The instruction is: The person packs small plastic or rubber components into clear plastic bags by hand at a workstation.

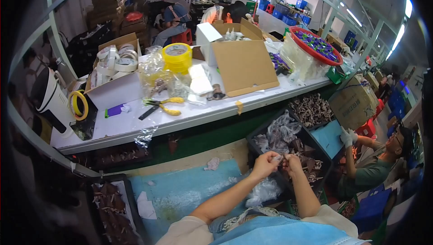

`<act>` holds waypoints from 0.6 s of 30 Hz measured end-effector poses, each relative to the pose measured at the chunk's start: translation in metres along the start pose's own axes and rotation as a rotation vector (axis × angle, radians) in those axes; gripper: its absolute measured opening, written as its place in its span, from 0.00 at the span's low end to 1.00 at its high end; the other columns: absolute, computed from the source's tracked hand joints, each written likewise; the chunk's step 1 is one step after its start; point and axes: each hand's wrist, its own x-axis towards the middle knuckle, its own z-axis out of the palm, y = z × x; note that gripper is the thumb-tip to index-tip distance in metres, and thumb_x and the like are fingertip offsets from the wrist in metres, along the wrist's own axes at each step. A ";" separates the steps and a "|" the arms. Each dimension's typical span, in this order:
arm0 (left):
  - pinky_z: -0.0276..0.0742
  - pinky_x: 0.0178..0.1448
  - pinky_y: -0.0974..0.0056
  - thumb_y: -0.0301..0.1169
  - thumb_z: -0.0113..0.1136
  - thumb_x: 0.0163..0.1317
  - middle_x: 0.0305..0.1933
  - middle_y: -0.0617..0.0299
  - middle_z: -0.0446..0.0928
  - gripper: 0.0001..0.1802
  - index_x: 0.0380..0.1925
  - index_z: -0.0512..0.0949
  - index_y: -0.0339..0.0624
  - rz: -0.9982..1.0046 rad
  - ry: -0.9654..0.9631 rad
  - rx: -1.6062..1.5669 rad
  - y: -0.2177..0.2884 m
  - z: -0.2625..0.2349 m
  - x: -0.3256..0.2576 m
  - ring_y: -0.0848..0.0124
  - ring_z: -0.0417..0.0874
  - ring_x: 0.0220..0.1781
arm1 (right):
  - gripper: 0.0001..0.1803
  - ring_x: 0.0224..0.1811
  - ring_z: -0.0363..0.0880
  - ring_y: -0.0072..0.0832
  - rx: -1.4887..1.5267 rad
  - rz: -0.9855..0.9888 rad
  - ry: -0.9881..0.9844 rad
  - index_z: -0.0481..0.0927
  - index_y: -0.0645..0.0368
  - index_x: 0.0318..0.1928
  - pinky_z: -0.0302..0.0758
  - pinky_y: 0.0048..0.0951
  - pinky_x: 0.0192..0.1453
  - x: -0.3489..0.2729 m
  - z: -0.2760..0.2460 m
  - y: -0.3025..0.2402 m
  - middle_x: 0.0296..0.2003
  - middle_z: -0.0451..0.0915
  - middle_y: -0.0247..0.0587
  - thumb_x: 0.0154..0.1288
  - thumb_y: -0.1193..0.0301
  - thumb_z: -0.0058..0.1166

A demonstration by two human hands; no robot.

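Note:
My left hand (265,165) and my right hand (293,164) are close together, fingers pinched around something small that I cannot make out. Both are over the near-left side of a black crate (327,169). Inside that crate, crumpled clear plastic bags (282,130) lie at the far end, and dark brown pieces with pale stick-like parts (311,166) fill the area right of my hands. More clear plastic (264,192) bunches up beneath my left wrist.
A blue work surface (180,191) holds a crumpled white scrap (212,164). Left of it stands a black tray (131,200) of brown pieces. Beyond, a white bench (135,130) carries yellow-handled pliers (169,106), tape rolls (177,58) and boxes. A gloved co-worker (374,168) is at the right.

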 end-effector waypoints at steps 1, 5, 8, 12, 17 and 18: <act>0.70 0.25 0.73 0.22 0.56 0.55 0.20 0.69 0.73 0.06 0.35 0.76 0.38 0.082 0.077 0.086 -0.001 0.001 0.000 0.81 0.72 0.21 | 0.05 0.18 0.68 0.19 0.014 0.008 -0.023 0.74 0.53 0.33 0.68 0.24 0.21 0.000 0.000 0.000 0.20 0.72 0.28 0.63 0.68 0.47; 0.73 0.29 0.66 0.23 0.56 0.47 0.20 0.59 0.73 0.10 0.32 0.77 0.40 0.338 0.291 0.709 0.028 0.015 -0.009 0.71 0.75 0.22 | 0.08 0.21 0.69 0.19 0.011 -0.034 0.043 0.74 0.58 0.36 0.70 0.22 0.22 0.005 -0.009 0.003 0.24 0.73 0.31 0.67 0.68 0.43; 0.75 0.35 0.58 0.24 0.58 0.44 0.28 0.54 0.76 0.11 0.32 0.77 0.41 0.481 0.412 0.988 0.041 0.019 -0.013 0.58 0.79 0.29 | 0.08 0.28 0.72 0.23 0.165 -0.122 0.037 0.73 0.57 0.37 0.73 0.27 0.29 -0.004 -0.012 -0.003 0.30 0.76 0.34 0.67 0.67 0.43; 0.75 0.35 0.54 0.26 0.59 0.47 0.28 0.51 0.78 0.07 0.29 0.76 0.40 0.429 0.571 1.228 0.051 0.028 -0.006 0.53 0.79 0.30 | 0.08 0.32 0.73 0.27 0.353 -0.229 -0.064 0.70 0.59 0.42 0.75 0.30 0.33 -0.017 -0.029 -0.019 0.33 0.77 0.41 0.68 0.69 0.39; 0.75 0.34 0.51 0.37 0.57 0.52 0.20 0.48 0.77 0.12 0.22 0.78 0.39 0.216 0.642 1.480 0.048 0.038 0.006 0.50 0.80 0.29 | 0.05 0.29 0.71 0.24 0.634 -0.233 -0.319 0.68 0.61 0.40 0.70 0.25 0.37 -0.022 -0.050 -0.037 0.26 0.71 0.35 0.64 0.76 0.41; 0.75 0.34 0.51 0.37 0.57 0.52 0.20 0.48 0.77 0.12 0.22 0.78 0.39 0.211 0.644 1.481 0.046 0.034 0.009 0.50 0.80 0.29 | 0.05 0.29 0.71 0.24 0.633 -0.227 -0.320 0.68 0.61 0.40 0.70 0.25 0.37 -0.029 -0.050 -0.047 0.26 0.71 0.35 0.64 0.76 0.41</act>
